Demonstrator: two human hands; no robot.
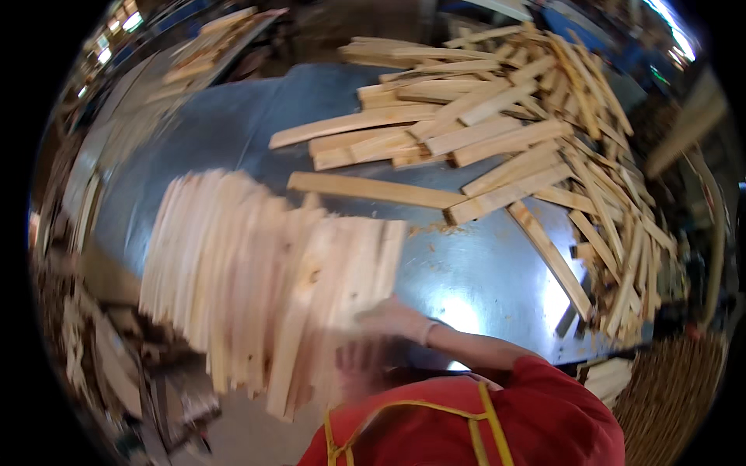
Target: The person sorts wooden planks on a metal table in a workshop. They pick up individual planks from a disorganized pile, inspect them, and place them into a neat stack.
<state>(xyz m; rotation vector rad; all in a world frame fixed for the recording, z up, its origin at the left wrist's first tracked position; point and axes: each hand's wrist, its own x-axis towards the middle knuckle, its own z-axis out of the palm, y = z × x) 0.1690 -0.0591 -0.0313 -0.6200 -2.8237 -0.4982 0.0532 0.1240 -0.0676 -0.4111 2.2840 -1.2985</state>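
A wide row of pale wooden slats [233, 272] stands side by side at the left near edge of the metal table. Their ends are uneven, and the nearer ends reach past the table edge. My right hand [392, 320] lies against the right end of this row, with its fingers stretched out toward the left. Below it, my left hand [361, 361] is at the slats' near ends, its fingers smeared by motion. Whether the left fingers grip any slat cannot be made out. The left forearm is hidden.
A large loose heap of wooden slats [497, 140] covers the far and right side of the metal table [451, 260]. One single slat [373, 189] lies just beyond the row. More boards [210, 50] rest at the far left. Wood scraps [116, 357] lie at the left.
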